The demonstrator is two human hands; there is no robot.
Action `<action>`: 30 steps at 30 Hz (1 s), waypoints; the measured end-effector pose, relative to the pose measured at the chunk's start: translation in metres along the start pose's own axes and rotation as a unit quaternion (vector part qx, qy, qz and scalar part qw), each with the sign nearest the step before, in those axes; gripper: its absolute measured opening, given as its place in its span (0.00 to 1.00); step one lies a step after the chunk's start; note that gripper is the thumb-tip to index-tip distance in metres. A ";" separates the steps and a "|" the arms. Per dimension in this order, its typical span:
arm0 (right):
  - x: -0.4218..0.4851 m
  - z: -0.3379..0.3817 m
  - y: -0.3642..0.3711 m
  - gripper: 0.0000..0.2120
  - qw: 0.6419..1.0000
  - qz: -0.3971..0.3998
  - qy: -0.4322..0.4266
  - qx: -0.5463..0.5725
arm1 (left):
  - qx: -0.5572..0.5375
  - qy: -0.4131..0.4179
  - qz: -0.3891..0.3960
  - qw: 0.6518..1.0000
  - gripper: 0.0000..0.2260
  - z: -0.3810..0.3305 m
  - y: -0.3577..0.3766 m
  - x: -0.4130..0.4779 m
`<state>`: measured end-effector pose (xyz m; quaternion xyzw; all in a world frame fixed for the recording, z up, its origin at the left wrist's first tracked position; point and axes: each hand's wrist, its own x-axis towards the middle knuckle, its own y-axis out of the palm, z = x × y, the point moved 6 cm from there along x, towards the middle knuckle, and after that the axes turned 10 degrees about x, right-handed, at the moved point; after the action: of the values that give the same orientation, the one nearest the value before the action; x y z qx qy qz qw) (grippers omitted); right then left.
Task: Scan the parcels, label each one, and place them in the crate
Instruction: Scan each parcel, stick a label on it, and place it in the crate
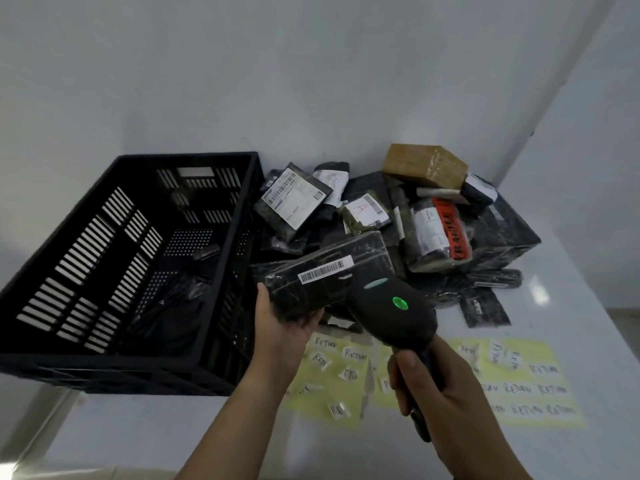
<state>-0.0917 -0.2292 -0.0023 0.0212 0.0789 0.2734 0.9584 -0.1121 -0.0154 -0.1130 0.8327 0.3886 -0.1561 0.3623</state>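
My left hand (284, 327) grips a black wrapped box parcel (329, 275) from below, its white barcode strip facing up. My right hand (440, 393) holds the handle of a black barcode scanner (391, 310) whose green light is lit; the scanner head points at the parcel, close beside the barcode. A black slotted plastic crate (114, 362) stands to the left on the table. Behind lies a pile of parcels (381, 216), mostly black wrapped, some with white shipping labels.
Yellow sheets with handwritten "RETURN" stickers (512, 386) lie on the white table under and right of my hands. A brown taped box (424, 164) tops the pile at the back, near a parcel with an orange fragile label (450, 226). White walls close the corner.
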 end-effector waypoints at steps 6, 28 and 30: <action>0.000 -0.005 0.008 0.19 1.000 -0.007 0.013 0.005 | 0.010 -0.014 -0.009 1.000 0.31 0.005 0.002 0.012; -0.006 -0.001 -0.011 0.17 0.999 0.014 0.016 -0.033 | -0.008 -0.022 0.000 1.000 0.27 0.017 0.018 0.016; 0.005 -0.012 -0.034 0.12 0.997 -0.011 0.021 -0.078 | -0.006 -0.025 -0.002 1.000 0.26 0.022 0.019 0.015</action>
<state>-0.0716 -0.2558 -0.0181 -0.0599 0.0783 0.2684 0.9583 -0.0872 -0.0316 -0.1274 0.8256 0.3821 -0.1748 0.3766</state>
